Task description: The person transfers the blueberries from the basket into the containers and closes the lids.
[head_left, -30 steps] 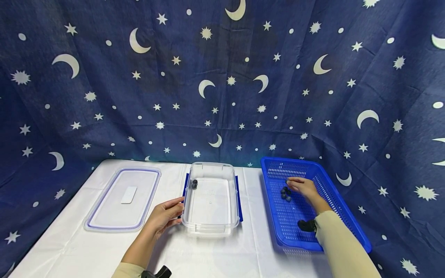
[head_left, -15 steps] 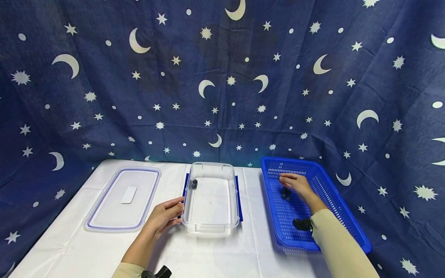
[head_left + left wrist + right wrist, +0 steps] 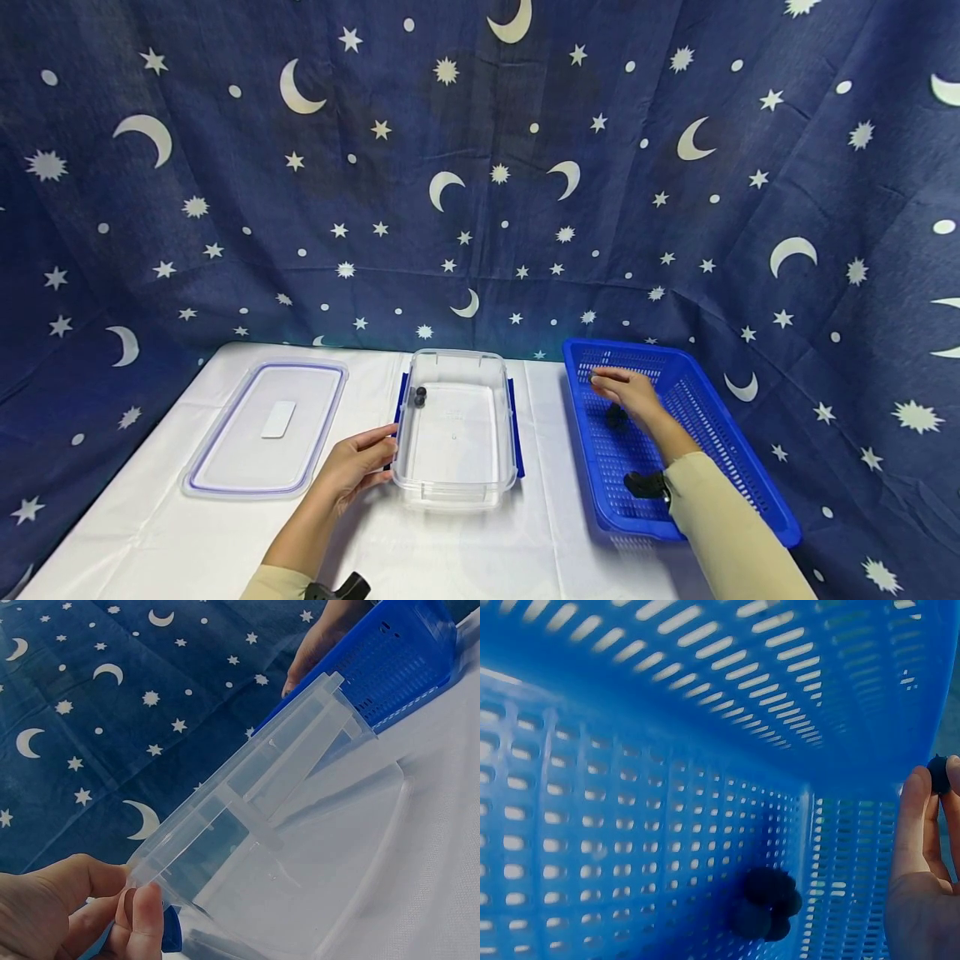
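My left hand (image 3: 351, 472) grips the left side of a clear plastic food container (image 3: 457, 450) with blue side clips. In the left wrist view, its thumb and fingers pinch the wall near the rim. Two dark blueberries (image 3: 420, 398) lie inside the container against its left wall. Over the far part of a blue plastic basket (image 3: 628, 479), my right hand (image 3: 632, 397) pinches a single blueberry (image 3: 939, 775) between thumb and fingertips, seen in the right wrist view. Several more blueberries (image 3: 769, 900) sit clustered on the basket floor, partly hidden below the hand in the head view.
A clear lid (image 3: 240, 442) with a blue seal and a white label lies flat to the left of the container. White cloth (image 3: 540, 533) covers the table. A dark blue curtain (image 3: 390, 292) with moons and stars hangs behind it.
My right hand has risen and moved left inside the basket with the blueberry, away from the cluster. The left hand and the container have stayed in place.
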`<state>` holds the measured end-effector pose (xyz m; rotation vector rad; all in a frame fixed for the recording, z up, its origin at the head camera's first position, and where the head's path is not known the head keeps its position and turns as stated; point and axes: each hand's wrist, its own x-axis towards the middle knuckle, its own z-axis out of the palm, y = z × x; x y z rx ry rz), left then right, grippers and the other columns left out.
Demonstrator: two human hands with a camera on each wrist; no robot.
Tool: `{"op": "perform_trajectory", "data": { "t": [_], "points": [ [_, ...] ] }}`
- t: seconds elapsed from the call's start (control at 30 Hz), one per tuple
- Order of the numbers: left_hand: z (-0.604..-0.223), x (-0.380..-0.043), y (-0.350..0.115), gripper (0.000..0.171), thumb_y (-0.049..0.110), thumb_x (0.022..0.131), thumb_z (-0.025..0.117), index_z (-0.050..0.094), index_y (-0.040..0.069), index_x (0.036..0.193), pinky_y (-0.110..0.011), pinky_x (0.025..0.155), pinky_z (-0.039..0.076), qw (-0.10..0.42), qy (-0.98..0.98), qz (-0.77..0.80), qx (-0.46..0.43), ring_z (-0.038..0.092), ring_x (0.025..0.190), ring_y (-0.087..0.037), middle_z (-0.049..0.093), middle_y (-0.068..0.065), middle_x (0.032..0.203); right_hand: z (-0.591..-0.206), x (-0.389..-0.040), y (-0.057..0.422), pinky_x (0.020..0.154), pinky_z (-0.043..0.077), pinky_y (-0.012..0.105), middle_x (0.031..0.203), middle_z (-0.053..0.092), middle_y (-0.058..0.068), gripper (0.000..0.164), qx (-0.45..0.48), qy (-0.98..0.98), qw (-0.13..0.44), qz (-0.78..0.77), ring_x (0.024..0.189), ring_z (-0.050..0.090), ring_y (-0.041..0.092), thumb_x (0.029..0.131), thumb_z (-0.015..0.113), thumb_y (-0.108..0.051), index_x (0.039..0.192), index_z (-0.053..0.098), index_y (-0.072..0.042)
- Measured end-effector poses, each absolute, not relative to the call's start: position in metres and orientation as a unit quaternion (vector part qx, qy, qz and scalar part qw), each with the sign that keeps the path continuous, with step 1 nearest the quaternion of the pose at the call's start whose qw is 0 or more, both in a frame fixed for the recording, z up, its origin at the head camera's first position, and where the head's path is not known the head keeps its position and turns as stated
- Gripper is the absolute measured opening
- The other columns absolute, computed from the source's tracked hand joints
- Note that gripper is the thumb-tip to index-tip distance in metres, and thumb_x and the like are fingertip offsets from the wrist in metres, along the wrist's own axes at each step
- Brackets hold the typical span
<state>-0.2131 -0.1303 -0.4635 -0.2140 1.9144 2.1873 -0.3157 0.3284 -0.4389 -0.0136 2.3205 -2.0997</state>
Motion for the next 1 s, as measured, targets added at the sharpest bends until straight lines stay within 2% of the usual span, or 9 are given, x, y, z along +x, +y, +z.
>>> {"op": "perform_trajectory", "data": {
  "t": [0.1,0.3,0.4,0.53,0.63,0.73,0.9,0.97,1.0],
  "points": [
    [-0.464,-0.213,-0.130,0.047,0.008,0.094,0.063,0.052,-0.006,0.138,-0.019,0.067,0.061,0.114,0.650,0.748,-0.072,0.065,0.085,-0.008,0.068,0.001,0.095,-0.437,-0.315,0.325,0.084,0.059,0.020,0.100,0.072,-0.003,0.048,-0.004,0.738,0.008,-0.675,0.091,0.070,0.009,0.095,0.063,-0.003,0.132,0.046,0.022],
    [-0.465,-0.214,-0.130,0.047,0.007,0.094,0.063,0.052,-0.006,0.137,-0.019,0.065,0.061,0.114,0.646,0.752,-0.073,0.064,0.083,-0.008,0.067,0.001,0.094,-0.433,-0.314,0.318,0.086,0.059,0.022,0.114,0.070,0.013,0.050,-0.001,0.747,0.008,-0.664,0.092,0.070,0.010,0.095,0.064,-0.006,0.133,0.045,0.021],
    [-0.466,-0.214,-0.130,0.047,0.008,0.094,0.064,0.052,-0.006,0.138,-0.019,0.065,0.061,0.113,0.644,0.753,-0.074,0.063,0.083,-0.008,0.067,0.000,0.094,-0.431,-0.314,0.314,0.087,0.059,0.025,0.109,0.071,0.011,0.050,-0.003,0.736,0.009,-0.677,0.090,0.070,0.011,0.094,0.065,-0.003,0.132,0.045,0.022],
    [-0.466,-0.213,-0.130,0.049,0.008,0.094,0.065,0.051,-0.007,0.139,-0.020,0.065,0.061,0.116,0.644,0.753,-0.074,0.062,0.083,-0.009,0.066,0.000,0.094,-0.428,-0.316,0.310,0.089,0.059,0.027,0.098,0.071,-0.001,0.049,-0.013,0.733,0.017,-0.680,0.090,0.070,0.011,0.093,0.066,-0.003,0.132,0.047,0.021],
    [-0.466,-0.213,-0.130,0.049,0.008,0.094,0.065,0.050,-0.006,0.139,-0.020,0.065,0.061,0.117,0.644,0.752,-0.075,0.062,0.082,-0.008,0.066,0.000,0.092,-0.424,-0.318,0.307,0.093,0.058,0.031,0.097,0.070,-0.006,0.049,-0.023,0.739,0.025,-0.673,0.090,0.070,0.009,0.094,0.065,-0.004,0.133,0.047,0.019],
    [-0.466,-0.214,-0.130,0.049,0.008,0.094,0.065,0.050,-0.006,0.139,-0.020,0.064,0.061,0.118,0.642,0.754,-0.077,0.062,0.081,-0.008,0.065,0.001,0.090,-0.419,-0.321,0.305,0.096,0.056,0.033,0.100,0.069,-0.006,0.050,-0.027,0.742,0.030,-0.669,0.091,0.070,0.008,0.094,0.066,-0.004,0.135,0.047,0.018],
    [-0.466,-0.213,-0.130,0.050,0.009,0.095,0.065,0.050,-0.006,0.140,-0.020,0.064,0.061,0.120,0.643,0.753,-0.076,0.061,0.081,-0.008,0.065,0.001,0.092,-0.411,-0.325,0.299,0.093,0.057,0.028,0.105,0.068,0.001,0.051,-0.037,0.753,0.037,-0.656,0.094,0.069,0.008,0.093,0.067,-0.005,0.135,0.048,0.017],
    [-0.466,-0.213,-0.130,0.050,0.009,0.095,0.065,0.050,-0.006,0.140,-0.020,0.065,0.061,0.120,0.643,0.753,-0.075,0.061,0.082,-0.008,0.065,0.000,0.093,-0.408,-0.327,0.295,0.092,0.058,0.027,0.110,0.068,0.009,0.050,-0.039,0.756,0.040,-0.652,0.095,0.069,0.011,0.093,0.067,-0.006,0.134,0.049,0.016],
    [-0.466,-0.213,-0.131,0.050,0.009,0.095,0.065,0.050,-0.006,0.139,-0.020,0.066,0.061,0.119,0.643,0.752,-0.075,0.061,0.083,-0.008,0.065,0.000,0.094,-0.407,-0.328,0.294,0.092,0.057,0.026,0.110,0.068,0.008,0.050,-0.040,0.759,0.043,-0.649,0.095,0.069,0.010,0.094,0.067,-0.007,0.134,0.049,0.016]
  ]
}}
